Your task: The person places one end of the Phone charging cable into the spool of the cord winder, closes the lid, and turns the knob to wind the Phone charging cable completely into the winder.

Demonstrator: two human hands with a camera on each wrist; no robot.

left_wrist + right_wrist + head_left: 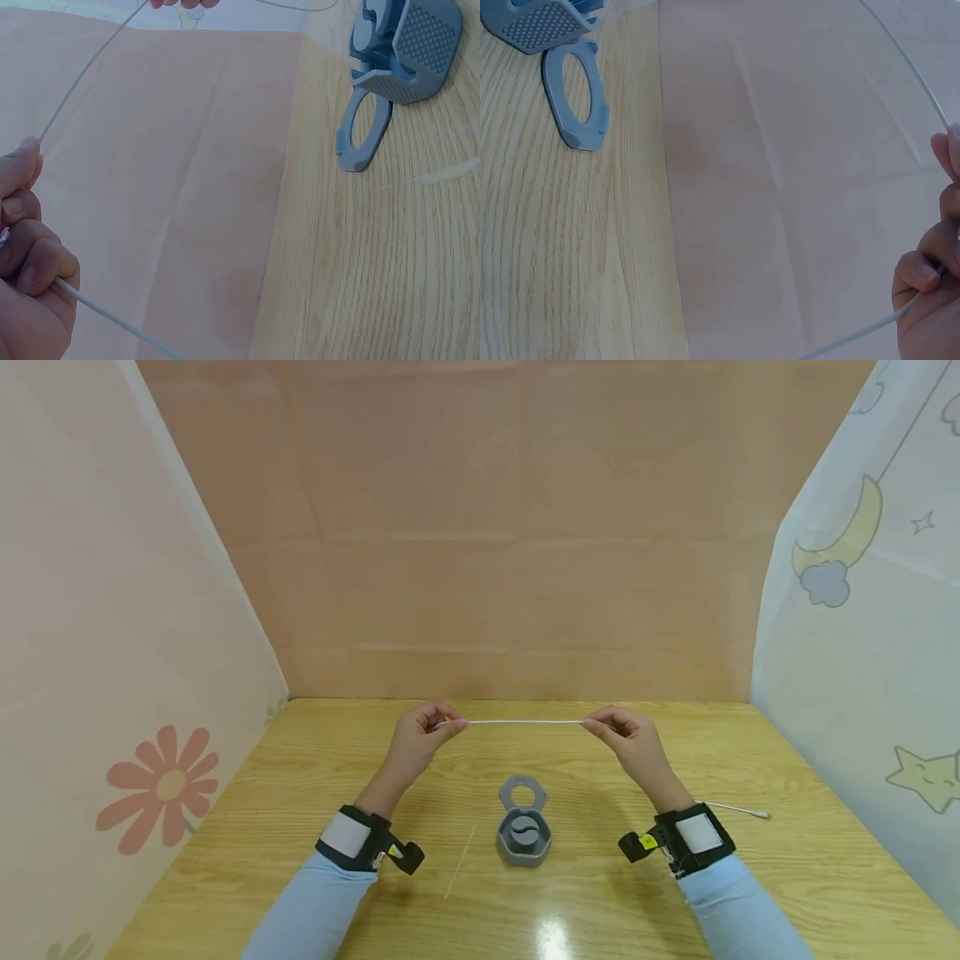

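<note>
White and thin, the cable (523, 722) ran taut and level between the two hands, held above the table (750, 877) near its far edge, in front of the back wall (517, 527). The left hand (420, 739) pinched one end between thumb and curled fingers, and the left wrist view showed the cable passing under the bent fingers (37, 262) and out below the hand. The right hand (628, 739) pinched the other end the same way, its fingers (922, 274) curled round the cable; the slack trailed down past the right wrist and lay on the table, ending in a small plug (759, 814). Held at both ends like this, the stretch between the hands was probably being kept straight. Below it, between the forearms, a grey holder (523, 837) sat on the table with its lid (522, 792) flipped open toward the wall, touched by neither hand. Patterned curtains (862, 610) hung at either side.
</note>
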